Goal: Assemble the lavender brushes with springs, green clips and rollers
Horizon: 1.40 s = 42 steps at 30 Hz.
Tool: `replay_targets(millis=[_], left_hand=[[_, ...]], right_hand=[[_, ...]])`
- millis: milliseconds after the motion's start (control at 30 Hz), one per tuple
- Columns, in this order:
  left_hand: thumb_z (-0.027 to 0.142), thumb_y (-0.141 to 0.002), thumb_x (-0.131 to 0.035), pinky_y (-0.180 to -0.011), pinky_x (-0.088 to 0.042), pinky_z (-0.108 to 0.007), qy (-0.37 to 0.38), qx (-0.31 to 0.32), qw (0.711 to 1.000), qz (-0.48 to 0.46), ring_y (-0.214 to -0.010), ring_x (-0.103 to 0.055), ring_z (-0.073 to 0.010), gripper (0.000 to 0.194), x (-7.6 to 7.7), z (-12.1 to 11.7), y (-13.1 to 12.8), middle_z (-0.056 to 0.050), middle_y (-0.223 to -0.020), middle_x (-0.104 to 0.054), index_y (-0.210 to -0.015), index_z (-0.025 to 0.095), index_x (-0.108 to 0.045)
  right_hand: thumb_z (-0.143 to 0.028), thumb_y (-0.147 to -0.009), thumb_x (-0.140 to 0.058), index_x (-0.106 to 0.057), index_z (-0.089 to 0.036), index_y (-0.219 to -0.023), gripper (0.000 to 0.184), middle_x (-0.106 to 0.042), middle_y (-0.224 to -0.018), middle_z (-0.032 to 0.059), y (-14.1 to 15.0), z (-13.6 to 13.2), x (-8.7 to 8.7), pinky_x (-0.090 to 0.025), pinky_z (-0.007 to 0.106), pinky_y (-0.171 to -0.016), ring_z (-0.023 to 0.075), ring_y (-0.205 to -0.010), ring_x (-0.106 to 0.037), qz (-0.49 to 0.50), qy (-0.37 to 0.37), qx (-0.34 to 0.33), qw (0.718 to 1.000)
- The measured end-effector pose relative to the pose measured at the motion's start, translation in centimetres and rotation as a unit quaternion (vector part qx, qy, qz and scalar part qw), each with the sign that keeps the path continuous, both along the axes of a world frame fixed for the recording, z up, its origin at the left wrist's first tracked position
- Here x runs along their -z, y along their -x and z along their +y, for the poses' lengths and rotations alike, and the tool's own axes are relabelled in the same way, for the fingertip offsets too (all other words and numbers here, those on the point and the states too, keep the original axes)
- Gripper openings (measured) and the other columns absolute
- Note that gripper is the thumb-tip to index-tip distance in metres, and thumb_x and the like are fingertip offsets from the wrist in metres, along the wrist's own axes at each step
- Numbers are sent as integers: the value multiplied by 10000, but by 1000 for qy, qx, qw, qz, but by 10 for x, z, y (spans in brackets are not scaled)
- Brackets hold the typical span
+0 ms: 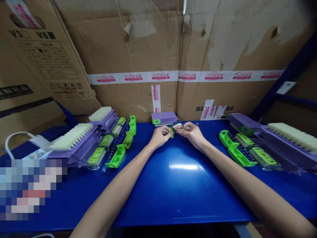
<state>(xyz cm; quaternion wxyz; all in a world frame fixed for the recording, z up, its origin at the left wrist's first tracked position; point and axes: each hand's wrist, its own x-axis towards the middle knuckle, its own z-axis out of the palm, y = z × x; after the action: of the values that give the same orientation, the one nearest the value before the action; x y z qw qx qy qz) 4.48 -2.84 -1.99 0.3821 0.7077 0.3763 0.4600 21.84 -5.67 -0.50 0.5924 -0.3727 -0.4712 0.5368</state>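
- So the small green piece (172, 133) is toward the back of the blue tabletop (183, 195), right between the hands.
- Left hand (160, 135) has it pinched in the fingertips.
- Right hand (192, 131) is bunched up just beside it, can't really tell what it's gripping.
- Purple brush (164, 117) sits just behind them.
- Green caps (117, 156) line both sides, cardboard (138, 49) at the back.

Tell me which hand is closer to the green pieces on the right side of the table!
The right. The right hand is off to the left of those green pieces; the left hand is even farther left, past the right one.
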Motion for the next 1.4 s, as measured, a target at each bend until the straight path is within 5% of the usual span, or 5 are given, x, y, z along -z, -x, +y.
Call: replay_targets(millis=[467,633,867,1100,1400], left_hand=[[155,-690,-631,-563,-455,-211,-22,-9,1000,3,-574,-601,-107,64,2,4,0,-4,-655,-650,-737,154,-587],[157,-725,-597,-596,-464,-216,-30,-28,999,28,-606,-625,-120,41,2,4,-1,-23,-672,-673,-730,139,-633],[326,-659,-742,-674,-496,-266,-11,-13,996,93,-712,-668,-182,267,-2,-1,1,-50,-785,-732,-860,149,-733],[228,-696,-701,-740,-513,-297,25,24,998,49,-756,-680,-194,122,-4,0,1,-67,-803,-736,-767,135,-735],[379,-592,-785,-702,-499,-296,116,92,988,-39,-659,-631,-150,296,-4,5,4,-48,-701,-706,-732,128,-719]], right_hand=[[-311,-494,-838,-607,-166,-744,370,-688,-776,15,4,0,6,-527,364,-823,163,-741,-653,-133,-12,22,991],[-348,-498,-844,-619,-161,-742,382,-685,-727,20,3,0,5,-556,324,-743,158,-715,-662,-63,43,48,996],[-347,-521,-847,-604,-161,-712,361,-694,-705,32,10,-4,1,-570,284,-706,170,-718,-688,-17,53,77,995],[-300,-569,-826,-547,-175,-707,335,-678,-658,21,12,-5,3,-541,237,-550,168,-649,-679,-38,74,47,995],[-170,-698,-667,-566,-167,-686,102,-705,-732,56,-1,-1,-1,-528,237,-605,139,-639,-669,37,134,-14,990]])
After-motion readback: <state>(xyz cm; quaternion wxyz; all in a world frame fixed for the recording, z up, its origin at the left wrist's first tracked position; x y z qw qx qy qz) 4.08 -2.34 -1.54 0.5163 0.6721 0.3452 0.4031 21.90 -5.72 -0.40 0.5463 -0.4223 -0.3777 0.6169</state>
